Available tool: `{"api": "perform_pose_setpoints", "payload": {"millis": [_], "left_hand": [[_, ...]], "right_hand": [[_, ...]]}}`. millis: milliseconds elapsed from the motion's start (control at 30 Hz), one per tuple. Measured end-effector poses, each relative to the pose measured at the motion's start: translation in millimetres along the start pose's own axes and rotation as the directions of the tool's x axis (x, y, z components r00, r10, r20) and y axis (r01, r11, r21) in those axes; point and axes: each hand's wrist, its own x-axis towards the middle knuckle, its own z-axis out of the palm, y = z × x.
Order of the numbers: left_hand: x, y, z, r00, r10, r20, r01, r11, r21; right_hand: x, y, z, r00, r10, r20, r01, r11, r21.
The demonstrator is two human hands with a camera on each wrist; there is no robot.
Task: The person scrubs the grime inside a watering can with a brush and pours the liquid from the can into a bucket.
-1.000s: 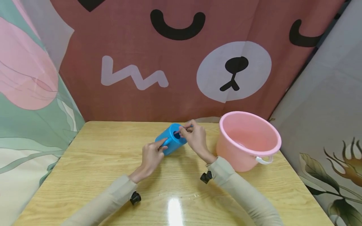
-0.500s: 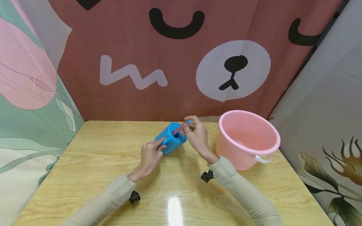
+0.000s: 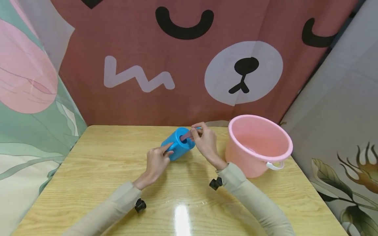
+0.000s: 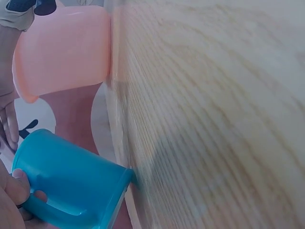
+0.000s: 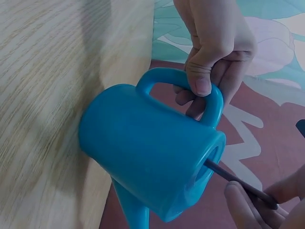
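A blue watering can (image 3: pixel 177 153) leans towards the right at the far middle of the table, its lower edge at or close to the tabletop. My left hand (image 3: pixel 156 160) grips its handle (image 5: pixel 164 75), thumb on top. In the right wrist view the spout (image 5: pixel 133 210) points downwards. My right hand (image 3: pixel 206 142) pinches a thin, flat mauve stick (image 5: pixel 233 177) between thumb and fingers. One end of the stick goes into the can's round opening, so that end is hidden; its exact kind cannot be told.
To the right of my right hand stands a pink bucket (image 3: pixel 240 160) with a white handle (image 3: pixel 274 166). The wooden table (image 3: pixel 103 164) ends at the back against a printed bear curtain (image 3: pixel 141 108). Printed cloths hang on both sides.
The mauve stick has turned to show its broad face instead of its thin edge, and my right fingers have shifted on it. The watering can and left hand stay nearly still.
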Motion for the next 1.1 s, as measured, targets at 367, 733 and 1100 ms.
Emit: {"api": "perform_pose_setpoints", "payload": {"millis": [367,733,1100], "left_hand": [[0.5,-2.6,-2.7,1.0,-0.004,-0.003,0.004,1.0,0.007],[-1.2,-3.4,-4.4,1.0,-0.022,-0.001,0.022,1.0,0.01],[-2.5,-3.0,-0.8,0.998,0.05,-0.038,-0.048,0.998,0.042]], "right_hand": [[-1.6,-4.3,0.1,0.994,0.027,0.104,-0.035,0.996,0.078],[4.0,-12.5,-3.7,0.991,0.1,0.09,-0.112,0.984,0.14],[0.9,-8.7,-1.5,0.996,-0.01,0.089,0.01,1.0,-0.007]]}}
